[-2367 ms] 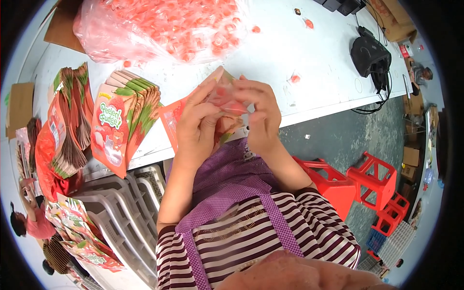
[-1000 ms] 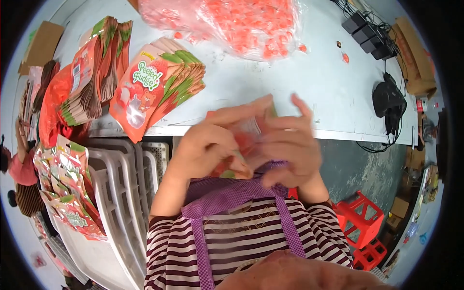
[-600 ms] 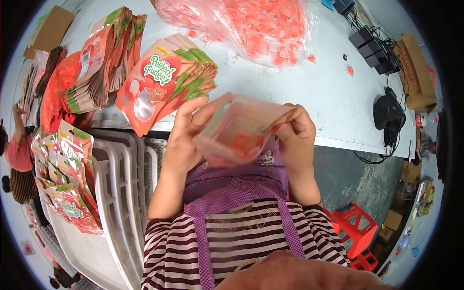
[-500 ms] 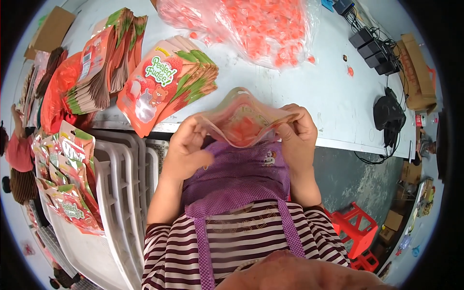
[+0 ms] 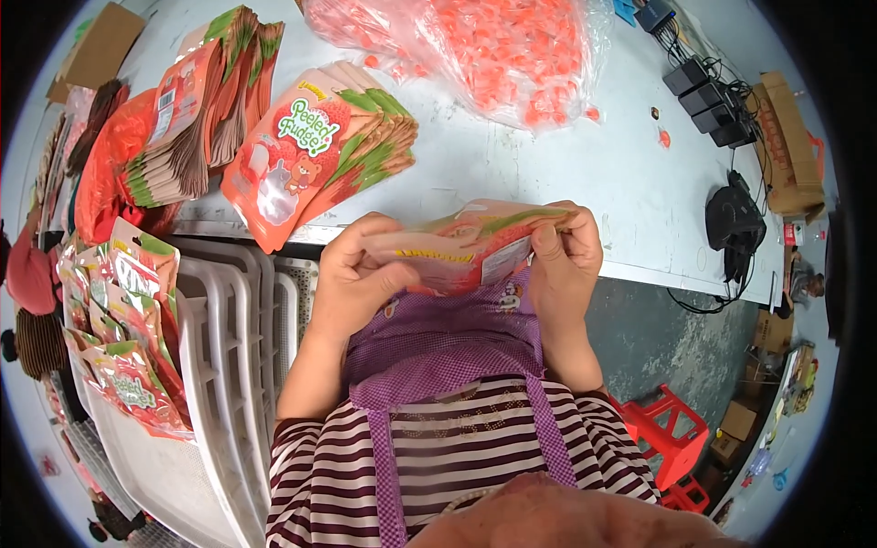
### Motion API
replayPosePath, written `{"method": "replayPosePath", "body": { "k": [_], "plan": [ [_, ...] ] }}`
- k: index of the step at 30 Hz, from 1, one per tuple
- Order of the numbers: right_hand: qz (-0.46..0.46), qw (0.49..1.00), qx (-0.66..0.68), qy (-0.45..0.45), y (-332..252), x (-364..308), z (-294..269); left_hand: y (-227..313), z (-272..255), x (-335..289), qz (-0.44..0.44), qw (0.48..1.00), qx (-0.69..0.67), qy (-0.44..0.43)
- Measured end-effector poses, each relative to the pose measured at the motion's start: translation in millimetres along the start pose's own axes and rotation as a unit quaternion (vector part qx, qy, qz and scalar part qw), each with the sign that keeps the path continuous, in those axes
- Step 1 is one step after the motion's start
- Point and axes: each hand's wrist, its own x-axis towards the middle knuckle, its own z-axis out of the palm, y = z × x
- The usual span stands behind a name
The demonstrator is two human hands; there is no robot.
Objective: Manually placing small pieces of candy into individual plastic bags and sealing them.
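Between my hands, in front of the purple apron, is a red and pink candy pouch (image 5: 466, 245) with green print. My left hand (image 5: 361, 279) pinches its left end, thumb on the near side. At its right end, my right hand (image 5: 562, 260) grips the corner between thumb and fingers. The pouch's mouth looks drawn nearly flat, and its contents are hidden now. Beyond it on the table (image 5: 548, 173) lies a fanned stack of flat pouches (image 5: 306, 155), with further bundled pouches (image 5: 187, 119) to its left.
A clear bag of wrapped pink sweets (image 5: 512, 64) lies at the far middle of the table. Filled pouches (image 5: 132, 338) rest on stacked white trays (image 5: 219, 365) at my left. Black devices with cables (image 5: 708, 100) are at the far right; a red stool (image 5: 667, 434) stands below.
The pouch's mouth gaped with pink sweets visible inside; now it is pulled nearly flat and its printed side shows. Both hands keep their hold on its ends.
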Motion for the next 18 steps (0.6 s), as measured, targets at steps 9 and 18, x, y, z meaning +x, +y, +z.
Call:
{"method": "replayPosePath", "body": {
  "k": [9,18],
  "plan": [
    [0.037,0.99,-0.017,-0.133,-13,4,-5,4,0,4,0.085,0.987,0.132,-0.024],
    [-0.033,0.982,-0.1,-0.158,-11,-3,1,15,2,0,0.029,0.99,0.128,-0.053]
  ]
}}
